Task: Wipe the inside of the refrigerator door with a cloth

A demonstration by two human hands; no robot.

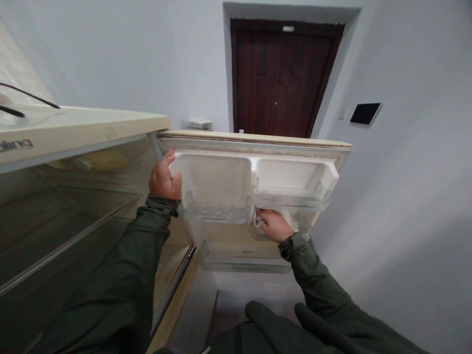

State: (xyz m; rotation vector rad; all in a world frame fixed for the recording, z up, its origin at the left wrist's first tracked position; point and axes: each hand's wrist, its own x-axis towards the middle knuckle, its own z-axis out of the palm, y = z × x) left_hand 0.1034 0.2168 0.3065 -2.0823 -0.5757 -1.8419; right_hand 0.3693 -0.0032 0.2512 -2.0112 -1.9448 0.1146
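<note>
Left hand [164, 176] is raised, arm bent up in a dark green sleeve, fingers curled around the hinge-side edge of the open fridge door [254, 142], gripping it. Right hand [272, 224] reaches forward, lower and to the right, fingers clenched on a white cloth [258, 220] pressed against the door's inner wall just under the upper right shelf [291, 199]. Upper left shelf [216, 209] sits between the two hands. A lower shelf [243, 263] lies below the right hand. A brown door [283, 78] stands well beyond both hands.
</note>
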